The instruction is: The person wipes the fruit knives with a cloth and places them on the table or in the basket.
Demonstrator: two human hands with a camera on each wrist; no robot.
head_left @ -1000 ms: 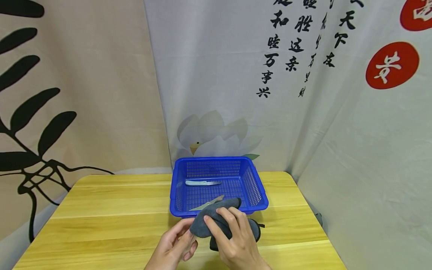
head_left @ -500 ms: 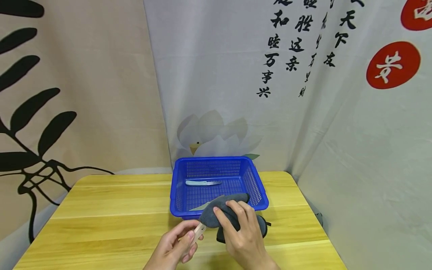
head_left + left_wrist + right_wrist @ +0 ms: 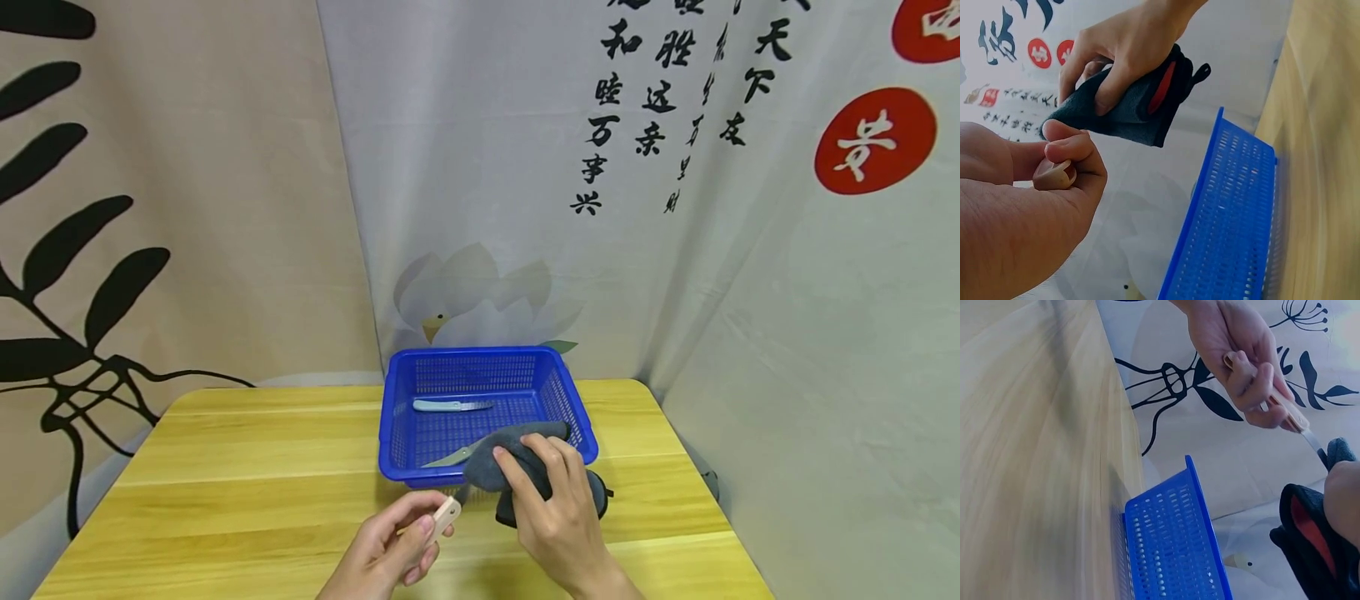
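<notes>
In the head view my left hand [image 3: 393, 542] grips a small knife by its pale beige handle [image 3: 444, 520]. A short stretch of its blade [image 3: 1316, 447] shows in the right wrist view before it runs into a dark grey cloth [image 3: 517, 454]. My right hand [image 3: 558, 512] holds this folded cloth, fingers spread over its top, with the rest of the blade hidden in it. A red patch [image 3: 1162, 89] shows inside the fold in the left wrist view. Both hands are raised over the table, just in front of the blue basket [image 3: 386, 417].
Inside the basket lie a knife with a light blue handle [image 3: 437, 407] and, nearer the front, a second knife [image 3: 450, 457] partly covered by the cloth in this view. The wooden table [image 3: 247, 483] reaches back to a printed curtain [image 3: 487, 167].
My right hand has drawn the cloth rightward and slightly away along the knife, so the handle and some blade now show. My left hand has hardly moved.
</notes>
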